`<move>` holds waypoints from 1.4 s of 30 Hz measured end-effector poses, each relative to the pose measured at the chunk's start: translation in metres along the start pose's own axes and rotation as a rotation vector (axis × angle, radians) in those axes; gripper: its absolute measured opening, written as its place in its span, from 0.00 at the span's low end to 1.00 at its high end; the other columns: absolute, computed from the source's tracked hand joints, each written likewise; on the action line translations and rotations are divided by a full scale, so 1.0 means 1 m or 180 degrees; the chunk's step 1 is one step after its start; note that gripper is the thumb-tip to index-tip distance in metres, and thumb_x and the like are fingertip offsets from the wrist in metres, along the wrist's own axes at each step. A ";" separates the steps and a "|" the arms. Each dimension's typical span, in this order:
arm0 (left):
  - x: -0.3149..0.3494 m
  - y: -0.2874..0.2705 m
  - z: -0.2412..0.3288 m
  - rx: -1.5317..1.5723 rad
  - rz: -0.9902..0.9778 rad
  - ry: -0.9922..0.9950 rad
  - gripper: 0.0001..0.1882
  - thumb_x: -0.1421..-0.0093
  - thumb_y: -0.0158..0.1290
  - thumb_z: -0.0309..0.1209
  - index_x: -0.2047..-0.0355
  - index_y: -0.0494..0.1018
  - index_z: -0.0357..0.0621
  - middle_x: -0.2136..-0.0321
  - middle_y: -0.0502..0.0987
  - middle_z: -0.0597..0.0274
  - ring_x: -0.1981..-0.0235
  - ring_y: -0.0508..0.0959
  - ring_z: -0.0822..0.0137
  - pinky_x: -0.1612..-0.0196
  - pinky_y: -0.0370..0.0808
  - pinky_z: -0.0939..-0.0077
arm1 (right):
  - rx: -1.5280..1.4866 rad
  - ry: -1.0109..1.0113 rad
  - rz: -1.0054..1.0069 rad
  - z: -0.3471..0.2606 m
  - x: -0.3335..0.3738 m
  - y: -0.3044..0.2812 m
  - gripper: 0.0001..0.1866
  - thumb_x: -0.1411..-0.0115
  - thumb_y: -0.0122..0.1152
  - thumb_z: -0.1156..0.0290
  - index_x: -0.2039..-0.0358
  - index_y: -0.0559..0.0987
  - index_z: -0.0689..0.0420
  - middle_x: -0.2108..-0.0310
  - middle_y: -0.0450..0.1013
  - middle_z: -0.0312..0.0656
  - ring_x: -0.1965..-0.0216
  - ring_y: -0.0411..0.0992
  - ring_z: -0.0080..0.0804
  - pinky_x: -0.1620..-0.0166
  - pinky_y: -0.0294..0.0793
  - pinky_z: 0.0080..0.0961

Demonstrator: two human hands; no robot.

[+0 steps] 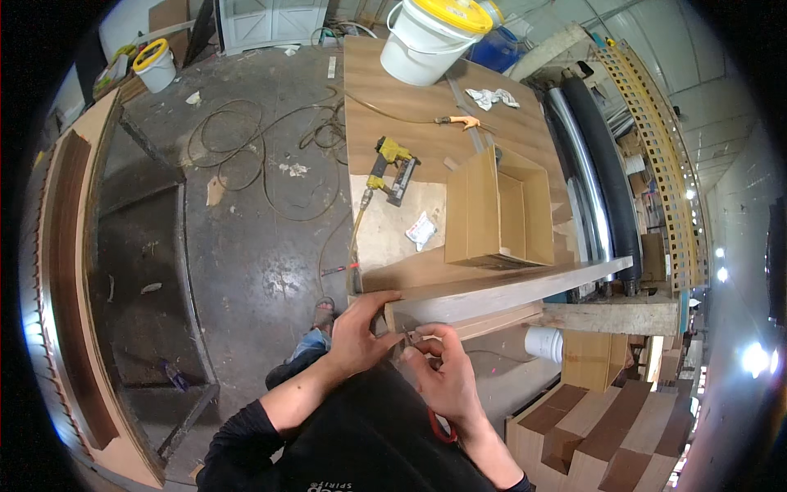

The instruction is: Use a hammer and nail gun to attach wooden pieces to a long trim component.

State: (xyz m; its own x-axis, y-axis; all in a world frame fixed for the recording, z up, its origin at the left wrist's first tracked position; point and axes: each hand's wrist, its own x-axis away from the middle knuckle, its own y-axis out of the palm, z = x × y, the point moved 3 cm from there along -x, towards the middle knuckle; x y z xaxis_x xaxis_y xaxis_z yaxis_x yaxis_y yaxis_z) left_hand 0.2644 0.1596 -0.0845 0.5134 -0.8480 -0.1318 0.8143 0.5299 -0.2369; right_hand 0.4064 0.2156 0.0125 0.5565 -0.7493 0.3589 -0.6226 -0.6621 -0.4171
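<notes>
Currently | wooden board (508,293): along table's (365,74) near edge, left end at near-left corner | left hand (358,332): clamped on that end | right hand (443,373): fingers curled beside it, grip cannot be told

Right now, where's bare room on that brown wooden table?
Left of the yellow-lidded white bucket, and between the yellow nail gun and long wooden panel, left of the white packet. It's crowded between the panel and open cardboard box.

The left hand (358,330) points its thumb (388,340) toward the right hand (445,374), whose fingers (438,330) curl.
</notes>
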 end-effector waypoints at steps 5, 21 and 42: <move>-0.002 -0.001 0.001 -0.0023 -0.0060 0.0015 0.33 0.56 0.68 0.28 0.47 0.74 0.46 0.52 0.78 0.53 0.49 0.78 0.50 0.47 0.75 0.62 | -0.0158 0.0057 -0.0056 0.000 -0.004 0.001 0.13 0.32 0.58 0.71 0.51 0.68 0.60 0.69 0.78 0.42 0.78 0.68 0.18 0.78 0.66 0.18; 0.004 -0.010 -0.002 -0.0058 -0.0056 0.0128 0.32 0.56 0.68 0.26 0.47 0.74 0.44 0.52 0.79 0.52 0.50 0.79 0.49 0.48 0.76 0.63 | 0.0515 -0.1088 0.1424 0.015 0.002 -0.090 0.06 0.31 0.55 0.69 0.59 0.68 0.55 0.76 0.68 0.32 0.78 0.65 0.19 0.77 0.63 0.19; 0.003 -0.002 -0.006 -0.0067 -0.0069 0.0292 0.34 0.56 0.70 0.30 0.46 0.73 0.46 0.53 0.78 0.53 0.50 0.78 0.49 0.49 0.76 0.62 | -0.0028 0.0321 -0.0236 -0.017 -0.009 -0.004 0.13 0.34 0.59 0.77 0.49 0.74 0.63 0.67 0.77 0.42 0.80 0.71 0.20 0.77 0.70 0.19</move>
State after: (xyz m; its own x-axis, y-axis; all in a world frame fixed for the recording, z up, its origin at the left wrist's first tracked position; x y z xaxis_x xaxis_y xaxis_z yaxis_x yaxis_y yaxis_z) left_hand 0.2627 0.1564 -0.0901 0.4679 -0.8575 -0.2138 0.8187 0.5117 -0.2606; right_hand 0.3938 0.2248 0.0252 0.5433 -0.6952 0.4708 -0.5869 -0.7154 -0.3792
